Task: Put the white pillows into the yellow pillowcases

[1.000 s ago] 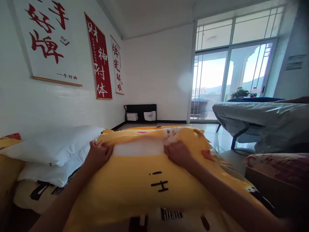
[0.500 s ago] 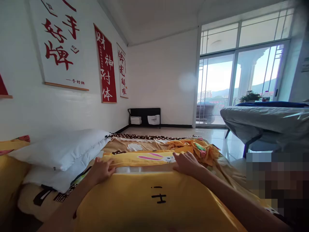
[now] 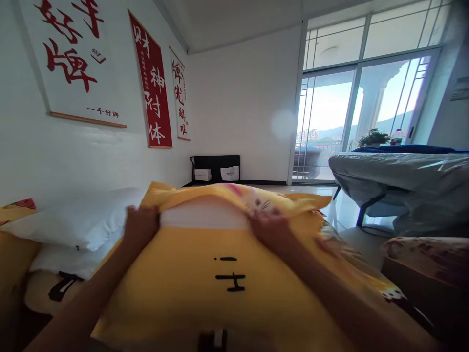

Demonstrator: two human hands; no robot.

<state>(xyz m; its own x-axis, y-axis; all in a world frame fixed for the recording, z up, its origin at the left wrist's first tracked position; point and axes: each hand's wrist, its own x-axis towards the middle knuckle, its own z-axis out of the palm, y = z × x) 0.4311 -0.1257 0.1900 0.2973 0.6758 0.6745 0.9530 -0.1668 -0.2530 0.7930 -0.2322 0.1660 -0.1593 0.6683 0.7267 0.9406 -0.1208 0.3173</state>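
Gripping the yellow pillowcase opening, left hand and right hand fingers clamped on its edge; keeping pulls even over the white pillow.

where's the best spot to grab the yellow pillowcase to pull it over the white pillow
Grip the yellow pillowcase at its open hem, one corner each side, coming from the near side over the top. There the fabric bunches into loose folds around the exposed white pillow. The left hand and right hand already pinch it there.
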